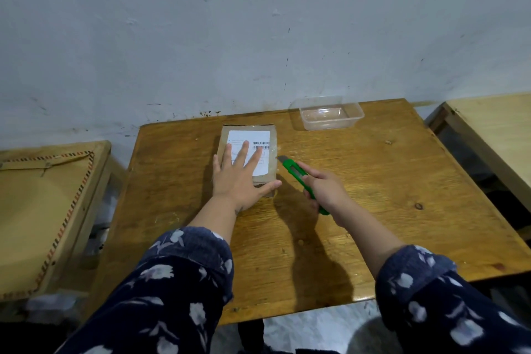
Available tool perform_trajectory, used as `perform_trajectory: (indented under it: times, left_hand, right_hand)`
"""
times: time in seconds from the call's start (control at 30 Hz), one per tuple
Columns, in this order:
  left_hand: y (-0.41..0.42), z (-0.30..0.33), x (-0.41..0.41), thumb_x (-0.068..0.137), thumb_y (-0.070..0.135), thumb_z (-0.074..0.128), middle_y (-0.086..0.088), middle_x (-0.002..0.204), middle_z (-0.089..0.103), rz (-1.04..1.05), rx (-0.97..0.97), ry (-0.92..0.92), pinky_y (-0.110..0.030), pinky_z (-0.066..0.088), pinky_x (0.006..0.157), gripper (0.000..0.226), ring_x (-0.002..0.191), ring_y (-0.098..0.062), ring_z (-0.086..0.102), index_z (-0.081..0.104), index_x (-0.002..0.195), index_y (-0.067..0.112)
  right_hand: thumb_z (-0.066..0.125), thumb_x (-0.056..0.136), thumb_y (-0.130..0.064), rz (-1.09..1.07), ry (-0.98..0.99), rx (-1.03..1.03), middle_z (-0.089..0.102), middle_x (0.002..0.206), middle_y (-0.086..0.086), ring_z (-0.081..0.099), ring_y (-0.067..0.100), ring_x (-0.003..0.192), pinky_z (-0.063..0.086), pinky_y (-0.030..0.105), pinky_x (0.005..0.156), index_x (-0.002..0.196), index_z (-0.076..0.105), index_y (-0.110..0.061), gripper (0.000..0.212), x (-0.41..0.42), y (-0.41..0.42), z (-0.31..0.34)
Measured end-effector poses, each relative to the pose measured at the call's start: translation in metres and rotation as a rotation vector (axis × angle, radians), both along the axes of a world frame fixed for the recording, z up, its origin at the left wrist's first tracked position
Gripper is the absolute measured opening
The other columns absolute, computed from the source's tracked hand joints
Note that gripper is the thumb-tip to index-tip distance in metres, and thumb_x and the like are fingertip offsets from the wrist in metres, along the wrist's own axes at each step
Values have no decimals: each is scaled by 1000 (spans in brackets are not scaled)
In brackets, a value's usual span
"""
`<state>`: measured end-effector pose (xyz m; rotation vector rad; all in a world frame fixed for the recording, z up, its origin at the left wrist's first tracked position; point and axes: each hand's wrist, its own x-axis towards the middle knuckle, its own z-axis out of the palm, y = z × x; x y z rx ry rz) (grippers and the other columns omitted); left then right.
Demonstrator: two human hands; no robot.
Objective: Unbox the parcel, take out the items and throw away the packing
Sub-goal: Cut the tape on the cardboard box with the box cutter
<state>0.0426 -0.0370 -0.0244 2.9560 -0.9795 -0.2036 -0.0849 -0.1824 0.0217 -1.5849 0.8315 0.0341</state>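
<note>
A small brown cardboard parcel (271,135) with a white shipping label lies flat on the wooden table (359,195), near its far middle. My left hand (240,178) rests flat on top of the parcel, fingers spread, pressing it down. My right hand (327,188) grips a green box cutter (296,171). Its blade is extended and the tip sits just beside the parcel's right edge.
An empty clear plastic container (327,113) stands at the table's far right, near the wall. A lower surface with a framed board (37,210) sits to the left. Another wooden table (494,129) stands to the right.
</note>
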Motion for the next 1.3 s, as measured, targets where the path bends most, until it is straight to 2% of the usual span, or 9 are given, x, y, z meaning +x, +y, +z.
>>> perform_trajectory:
  times: [0.2,0.4,0.57,0.77,0.87,0.93,1.0,1.13,1.3]
  left_hand:
    - [0,3,0,68,91,16,5,161,-11,-1,-4,14,-56,-5,116,99,146,-31,-15,-4,150,40]
    - [-3,6,-2,70,91,24,4,162,-7,25,-35,36,-58,-5,115,99,146,-32,-14,2,151,39]
    - [-19,7,-6,69,91,24,2,162,-6,102,-62,48,-59,-4,114,101,146,-35,-14,3,151,36]
    - [-18,16,1,65,92,34,3,162,4,87,-87,56,-52,9,116,109,148,-30,-2,11,152,31]
    - [12,15,10,71,81,49,5,161,14,21,-190,75,-45,16,118,100,147,-20,8,20,151,27]
    - [34,12,15,75,71,57,6,159,18,17,-286,107,-46,19,118,93,147,-17,10,25,150,27]
    - [51,9,16,78,64,60,8,159,19,31,-347,128,-48,19,118,88,147,-15,10,25,150,28]
    - [59,7,13,82,54,61,12,158,16,43,-415,178,-45,17,118,81,147,-13,13,23,150,31]
    - [57,2,7,83,50,62,20,158,11,112,-461,236,-50,24,114,79,145,-22,18,21,150,36]
  right_hand:
    - [42,98,-17,97,-2,18,49,65,3,40,13,48,35,22,40,133,52,-36,41,11,13,2]
    - [42,99,-18,-82,-33,-38,50,64,2,42,14,51,37,29,46,136,46,-40,43,12,3,-2]
    - [42,99,-18,-52,1,-61,51,66,2,43,14,53,39,28,47,138,43,-39,44,13,6,-6]
    - [44,99,-20,-1,-3,-135,56,69,3,47,14,52,40,26,46,144,34,-37,48,8,-1,-5]
    - [48,98,-22,99,0,-268,66,77,1,60,17,62,48,29,54,141,41,-26,43,6,-8,-1]
    - [50,96,-23,207,23,-446,71,89,1,66,22,79,53,37,68,135,50,-23,39,7,-10,3]
    - [50,95,-23,336,56,-674,70,101,2,65,24,86,54,38,70,132,53,-27,37,9,-6,9]
    - [43,97,-25,521,47,-1125,65,118,0,62,25,101,49,38,79,135,48,-34,39,16,7,19]
    - [39,99,-23,635,16,-1296,61,121,-1,56,25,112,36,38,87,141,40,-37,45,27,26,23]
